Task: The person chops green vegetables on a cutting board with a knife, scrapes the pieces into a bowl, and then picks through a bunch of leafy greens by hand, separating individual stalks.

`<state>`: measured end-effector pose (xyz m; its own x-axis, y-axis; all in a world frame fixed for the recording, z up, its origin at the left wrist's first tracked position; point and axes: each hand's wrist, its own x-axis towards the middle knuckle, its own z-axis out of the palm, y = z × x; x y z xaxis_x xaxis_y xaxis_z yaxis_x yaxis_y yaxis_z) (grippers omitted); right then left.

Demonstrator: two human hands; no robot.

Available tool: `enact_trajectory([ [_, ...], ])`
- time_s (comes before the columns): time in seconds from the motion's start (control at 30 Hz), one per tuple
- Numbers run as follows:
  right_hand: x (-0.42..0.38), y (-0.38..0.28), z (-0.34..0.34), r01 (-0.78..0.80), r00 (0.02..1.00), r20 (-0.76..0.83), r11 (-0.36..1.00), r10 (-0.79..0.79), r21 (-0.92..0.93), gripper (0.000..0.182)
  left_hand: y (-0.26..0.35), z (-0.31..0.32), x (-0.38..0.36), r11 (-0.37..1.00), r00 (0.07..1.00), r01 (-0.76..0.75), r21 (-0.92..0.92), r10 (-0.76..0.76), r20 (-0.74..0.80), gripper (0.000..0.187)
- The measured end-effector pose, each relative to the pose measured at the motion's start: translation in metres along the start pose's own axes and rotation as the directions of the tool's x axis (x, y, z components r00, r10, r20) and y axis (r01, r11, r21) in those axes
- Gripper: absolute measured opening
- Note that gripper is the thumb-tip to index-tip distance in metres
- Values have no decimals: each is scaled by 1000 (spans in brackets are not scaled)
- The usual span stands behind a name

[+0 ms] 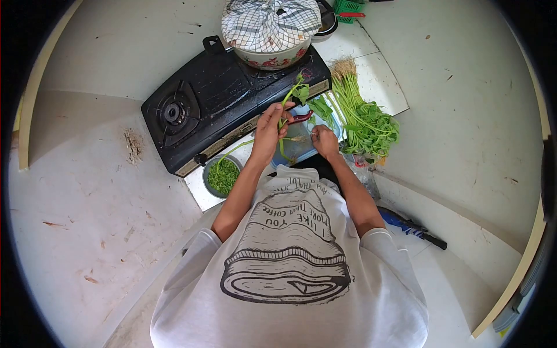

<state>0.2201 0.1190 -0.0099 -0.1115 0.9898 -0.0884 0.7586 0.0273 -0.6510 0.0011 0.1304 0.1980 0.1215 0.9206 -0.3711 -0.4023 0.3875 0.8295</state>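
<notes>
My left hand (270,129) is closed around a green leafy stem (288,94), its leaves rising above the fingers. A slim dark-red object (302,117) sticks out to the right of these fingers. My right hand (325,141) is curled shut close by, over the right side of a blue tray (284,156); what its fingers hold is hidden. Between the hands, a thin stem with a rooty end (297,138) lies over the tray. Loose green leaves (321,108) rest at the tray's far end. A grey bowl of chopped greens (223,176) stands left of my left forearm.
A black gas stove (232,95) stands just beyond the hands, bearing a floral pot (272,60) covered by a checkered cloth (270,26). To the right lies a bunch of rooted greens (365,119). A green basket (350,8) is at the back.
</notes>
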Motion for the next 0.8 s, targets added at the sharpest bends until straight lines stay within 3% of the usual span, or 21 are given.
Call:
enact_trajectory([
  [0.17,3,-14,-26,-32,998,-46,994,37,106,13,-1,-1,0,999,999,-35,20,35,25,35],
  [0.27,12,-45,-53,75,969,-247,965,-11,252,14,-2,1,1,995,994,-88,43,84,72,33],
  [0.43,23,-133,-130,178,905,-425,909,-1,376,11,1,12,0,998,995,-61,23,59,84,31],
  [0.63,11,-173,-157,295,916,-373,875,-146,384,18,-11,13,8,989,979,-148,-16,148,141,27],
  [0.8,9,-187,-147,305,927,-342,834,-151,460,26,-12,14,9,984,975,-176,-25,178,133,22],
])
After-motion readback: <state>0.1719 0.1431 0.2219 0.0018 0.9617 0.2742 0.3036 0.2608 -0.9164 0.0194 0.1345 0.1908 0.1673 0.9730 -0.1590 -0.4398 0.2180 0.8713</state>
